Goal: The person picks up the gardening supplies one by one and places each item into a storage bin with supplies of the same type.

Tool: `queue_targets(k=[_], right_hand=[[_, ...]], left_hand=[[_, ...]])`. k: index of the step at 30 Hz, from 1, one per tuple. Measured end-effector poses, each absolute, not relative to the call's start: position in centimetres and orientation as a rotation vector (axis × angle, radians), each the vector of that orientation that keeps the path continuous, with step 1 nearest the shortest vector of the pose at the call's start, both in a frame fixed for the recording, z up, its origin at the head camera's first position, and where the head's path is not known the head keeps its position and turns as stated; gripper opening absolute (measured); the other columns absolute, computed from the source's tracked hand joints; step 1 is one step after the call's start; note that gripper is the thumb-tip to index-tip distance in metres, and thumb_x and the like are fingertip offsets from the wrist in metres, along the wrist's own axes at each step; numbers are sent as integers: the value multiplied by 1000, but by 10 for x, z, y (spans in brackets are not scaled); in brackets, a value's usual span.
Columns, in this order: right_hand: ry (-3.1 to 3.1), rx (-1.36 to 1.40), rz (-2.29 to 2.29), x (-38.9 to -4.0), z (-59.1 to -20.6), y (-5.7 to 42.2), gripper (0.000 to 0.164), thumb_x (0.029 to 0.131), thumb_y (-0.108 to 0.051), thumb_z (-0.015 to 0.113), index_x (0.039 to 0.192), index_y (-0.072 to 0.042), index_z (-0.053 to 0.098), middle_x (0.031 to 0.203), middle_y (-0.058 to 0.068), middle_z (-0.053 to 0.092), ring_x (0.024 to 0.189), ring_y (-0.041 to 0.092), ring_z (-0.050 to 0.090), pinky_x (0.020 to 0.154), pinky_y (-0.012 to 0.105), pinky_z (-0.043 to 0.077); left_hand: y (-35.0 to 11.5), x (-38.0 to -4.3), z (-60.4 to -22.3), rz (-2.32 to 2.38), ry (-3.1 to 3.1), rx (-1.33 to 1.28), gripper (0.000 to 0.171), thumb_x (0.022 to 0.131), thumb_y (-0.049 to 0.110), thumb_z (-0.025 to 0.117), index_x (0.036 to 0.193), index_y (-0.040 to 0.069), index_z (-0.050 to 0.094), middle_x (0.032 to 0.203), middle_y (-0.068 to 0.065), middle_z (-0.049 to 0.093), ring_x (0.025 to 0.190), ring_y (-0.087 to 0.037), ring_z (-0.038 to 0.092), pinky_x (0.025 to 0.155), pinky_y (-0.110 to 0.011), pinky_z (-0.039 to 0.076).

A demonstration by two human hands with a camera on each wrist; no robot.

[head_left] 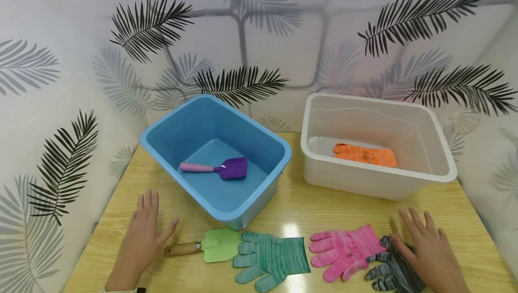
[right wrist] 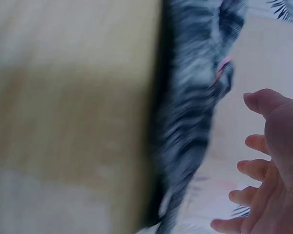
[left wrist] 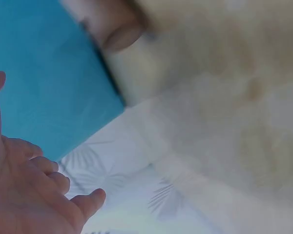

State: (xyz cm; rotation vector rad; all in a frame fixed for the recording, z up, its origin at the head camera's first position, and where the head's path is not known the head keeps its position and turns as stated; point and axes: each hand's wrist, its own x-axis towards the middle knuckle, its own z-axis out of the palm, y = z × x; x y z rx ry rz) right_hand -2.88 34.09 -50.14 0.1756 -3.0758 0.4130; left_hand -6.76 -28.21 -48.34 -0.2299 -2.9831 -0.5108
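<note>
My left hand is spread at the table's left, fingers straight, holding nothing. Just right of it lies a trowel with a green blade and wooden handle. A green glove lies against that blade, and a pink glove is further right. My right hand is over a black-and-grey striped glove, partly hiding it; its fingers are extended and grip nothing. In the right wrist view the striped glove appears beside the open hand. The left wrist view shows the left hand with loose fingers.
A blue bin stands at back left with a purple toy shovel inside. A whitish bin at back right contains an orange glove. Behind the wooden table hangs a leaf-patterned backdrop.
</note>
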Motion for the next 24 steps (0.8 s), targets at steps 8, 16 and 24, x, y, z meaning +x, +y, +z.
queue_targets(k=[8, 16, 24], right_hand=[[-3070, 298, 555, -41, -468, 307, 67, 92, -40, 56, 140, 1, 36, 140, 27, 36, 131, 47, 22, 95, 66, 26], [-2891, 437, 537, -36, -455, 269, 58, 88, -26, 64, 139, -11, 43, 137, 18, 45, 128, 35, 38, 90, 56, 40], [-2769, 578, 612, -40, -443, 228, 56, 85, -21, 68, 136, -14, 48, 139, 8, 46, 127, 29, 41, 92, 50, 42]], left_hand=[[-280, -79, -451, -519, -2867, -257, 83, 94, 40, 51, 148, 1, 1, 153, -18, -1, 139, -32, -4, 104, -62, 14], [-283, -83, -416, -545, -2694, -316, 67, 93, 12, 52, 146, -4, 14, 148, -27, 17, 136, -39, 18, 103, -58, 23], [-272, -103, -382, -517, -2544, -325, 61, 93, 12, 53, 146, 3, 25, 145, -21, 31, 129, -39, 34, 95, -58, 34]])
